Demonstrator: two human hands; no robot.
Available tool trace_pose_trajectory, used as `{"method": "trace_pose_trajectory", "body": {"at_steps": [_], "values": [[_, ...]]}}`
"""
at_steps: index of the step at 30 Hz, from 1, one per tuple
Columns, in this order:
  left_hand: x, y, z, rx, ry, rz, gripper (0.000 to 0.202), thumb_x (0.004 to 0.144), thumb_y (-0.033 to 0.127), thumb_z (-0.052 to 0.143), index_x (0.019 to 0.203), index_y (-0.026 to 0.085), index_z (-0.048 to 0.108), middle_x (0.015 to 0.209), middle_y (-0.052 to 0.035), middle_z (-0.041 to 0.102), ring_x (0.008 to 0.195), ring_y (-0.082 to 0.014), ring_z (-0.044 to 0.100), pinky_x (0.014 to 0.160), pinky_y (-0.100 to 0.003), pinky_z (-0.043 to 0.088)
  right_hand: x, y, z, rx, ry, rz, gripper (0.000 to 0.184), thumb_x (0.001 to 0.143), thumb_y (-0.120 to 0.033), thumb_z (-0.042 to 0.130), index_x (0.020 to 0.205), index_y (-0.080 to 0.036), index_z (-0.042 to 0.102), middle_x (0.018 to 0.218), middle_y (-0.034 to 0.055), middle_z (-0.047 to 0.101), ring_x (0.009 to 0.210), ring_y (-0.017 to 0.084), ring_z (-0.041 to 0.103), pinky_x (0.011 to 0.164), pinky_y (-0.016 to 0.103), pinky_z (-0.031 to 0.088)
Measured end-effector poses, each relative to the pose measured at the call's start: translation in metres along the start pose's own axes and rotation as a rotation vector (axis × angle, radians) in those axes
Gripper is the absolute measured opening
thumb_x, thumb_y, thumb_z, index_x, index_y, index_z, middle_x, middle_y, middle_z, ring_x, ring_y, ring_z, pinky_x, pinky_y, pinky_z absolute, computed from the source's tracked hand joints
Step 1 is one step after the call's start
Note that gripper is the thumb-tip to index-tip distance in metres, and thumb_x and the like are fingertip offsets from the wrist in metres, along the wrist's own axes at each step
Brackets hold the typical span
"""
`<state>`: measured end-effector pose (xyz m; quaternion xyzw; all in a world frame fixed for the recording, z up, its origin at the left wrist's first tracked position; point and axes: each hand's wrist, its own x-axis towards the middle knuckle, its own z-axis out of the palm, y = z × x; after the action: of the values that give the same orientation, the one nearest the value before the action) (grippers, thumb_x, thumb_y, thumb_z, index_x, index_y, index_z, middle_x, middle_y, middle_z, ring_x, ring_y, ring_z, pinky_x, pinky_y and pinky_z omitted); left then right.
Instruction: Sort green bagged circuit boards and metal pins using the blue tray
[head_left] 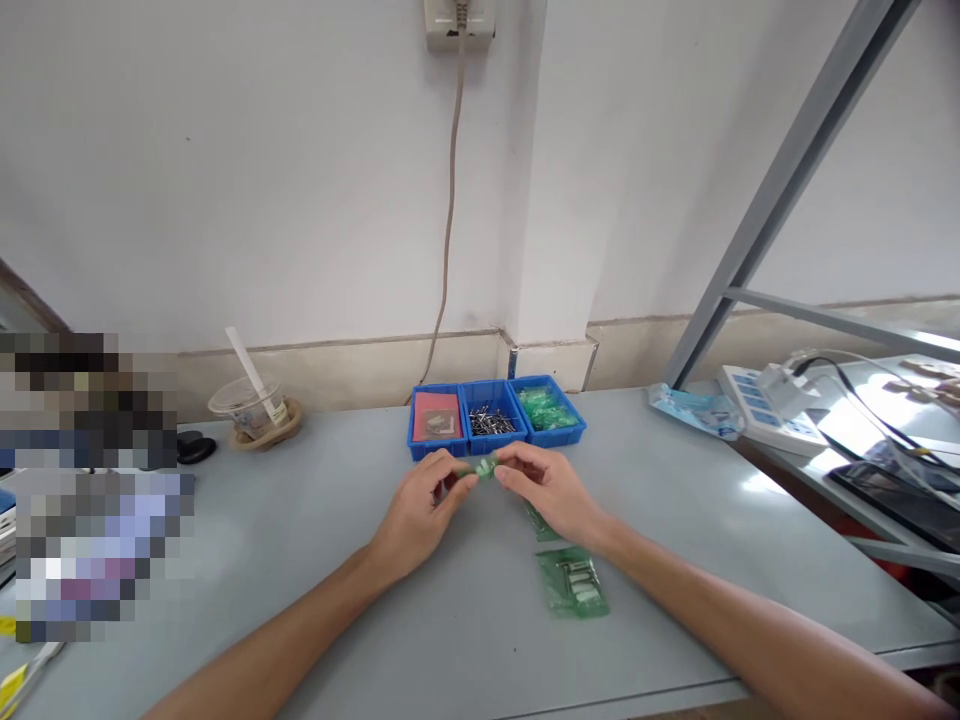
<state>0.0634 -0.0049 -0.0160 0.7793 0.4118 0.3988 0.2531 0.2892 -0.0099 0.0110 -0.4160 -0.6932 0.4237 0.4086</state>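
Note:
A small green plastic bag [486,467] with whitish pieces in it is pinched between my two hands, just in front of the blue bins. My left hand [424,505] grips its left end between thumb and fingers. On the right end, my right hand [551,488] does the same. Partly under my right hand lies another green bag [541,524]. Nearer to me, a flat green bag [574,582] shows screws and white plugs through its film.
Three blue bins stand by the wall: one with a red card [436,405], one with loose screws [491,420], one with green bags [546,408]. A lidded cup [251,400] stands left; a power strip [769,400] and blue packet [694,410] lie right, near a metal frame [780,200].

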Motion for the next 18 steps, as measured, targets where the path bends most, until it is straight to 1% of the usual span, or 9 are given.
{"method": "trace_pose_trajectory", "body": {"at_steps": [2,4,5,8,10,11,14,16,18], "values": [[0.0007,-0.0005,-0.001,0.013,0.027,-0.02,0.035,0.106,0.041,0.051,0.08,0.019,0.059,0.076,0.0004,0.052,0.072,-0.0161,0.047,0.067,-0.028,0.037,-0.0012,0.0005,-0.0011,-0.029,0.011,0.012,0.037,0.103,-0.049,0.055,0.08,-0.021,0.065,0.065,-0.0022,0.053,0.058,0.013,0.041,0.054,0.028,0.033],[0.0007,-0.001,-0.0016,-0.004,0.045,-0.035,0.038,0.107,0.042,0.05,0.076,0.019,0.052,0.075,0.0016,0.049,0.071,-0.0152,0.044,0.066,-0.027,0.035,-0.0014,0.0007,-0.0028,-0.068,0.043,0.022,0.043,0.105,-0.05,0.051,0.075,-0.021,0.062,0.06,-0.0033,0.048,0.055,0.013,0.039,0.053,0.028,0.031],[0.0005,-0.0013,-0.0018,-0.018,0.046,-0.041,0.038,0.107,0.042,0.05,0.077,0.019,0.051,0.076,0.0017,0.048,0.071,-0.0149,0.044,0.066,-0.027,0.035,-0.0011,0.0006,-0.0036,-0.081,0.065,0.018,0.041,0.104,-0.05,0.052,0.077,-0.021,0.062,0.061,-0.0035,0.048,0.056,0.013,0.039,0.053,0.028,0.031],[-0.0002,-0.0017,-0.0015,-0.049,0.052,-0.054,0.038,0.107,0.043,0.049,0.077,0.02,0.049,0.076,0.0021,0.047,0.071,-0.0147,0.042,0.066,-0.027,0.034,0.0,-0.0008,-0.005,-0.068,0.089,-0.046,0.024,0.102,-0.044,0.06,0.089,-0.023,0.062,0.075,-0.0024,0.054,0.065,0.014,0.047,0.059,0.027,0.039],[-0.0003,-0.0017,-0.0013,-0.067,0.053,-0.065,0.039,0.106,0.045,0.05,0.077,0.02,0.049,0.075,0.0022,0.046,0.071,-0.0147,0.042,0.065,-0.026,0.034,0.0,-0.002,-0.0051,-0.02,0.076,-0.094,0.013,0.102,-0.039,0.06,0.101,-0.026,0.062,0.091,-0.0004,0.06,0.073,0.015,0.054,0.067,0.028,0.046],[-0.0001,-0.0015,-0.0012,-0.08,0.051,-0.072,0.039,0.106,0.046,0.05,0.077,0.019,0.05,0.075,0.0022,0.046,0.071,-0.0146,0.042,0.064,-0.026,0.034,-0.0003,-0.0025,-0.0051,-0.005,0.059,-0.105,0.012,0.103,-0.037,0.058,0.105,-0.026,0.062,0.098,0.0008,0.062,0.076,0.015,0.057,0.071,0.029,0.049],[0.0008,-0.0004,-0.0013,-0.137,0.009,-0.097,0.037,0.106,0.048,0.049,0.084,0.019,0.056,0.077,0.0019,0.051,0.071,-0.0143,0.044,0.065,-0.026,0.035,-0.0016,-0.0032,-0.0059,-0.063,-0.012,-0.124,0.018,0.105,-0.034,0.051,0.112,-0.028,0.067,0.11,0.0039,0.067,0.087,0.018,0.062,0.077,0.031,0.051],[0.0013,0.0,-0.0013,-0.171,-0.024,-0.111,0.036,0.107,0.049,0.048,0.089,0.019,0.058,0.079,0.0017,0.052,0.072,-0.0143,0.045,0.065,-0.025,0.036,-0.0018,-0.003,-0.0067,-0.145,-0.042,-0.15,0.023,0.105,-0.031,0.051,0.117,-0.03,0.071,0.112,0.0046,0.068,0.093,0.02,0.062,0.076,0.032,0.05],[0.0014,0.0001,-0.0011,-0.188,-0.04,-0.117,0.037,0.107,0.05,0.047,0.089,0.019,0.057,0.079,0.0018,0.051,0.071,-0.0143,0.045,0.065,-0.025,0.037,-0.0011,-0.002,-0.0071,-0.195,-0.043,-0.183,0.027,0.103,-0.027,0.053,0.12,-0.032,0.073,0.113,0.0047,0.069,0.096,0.021,0.062,0.075,0.031,0.049]]}}
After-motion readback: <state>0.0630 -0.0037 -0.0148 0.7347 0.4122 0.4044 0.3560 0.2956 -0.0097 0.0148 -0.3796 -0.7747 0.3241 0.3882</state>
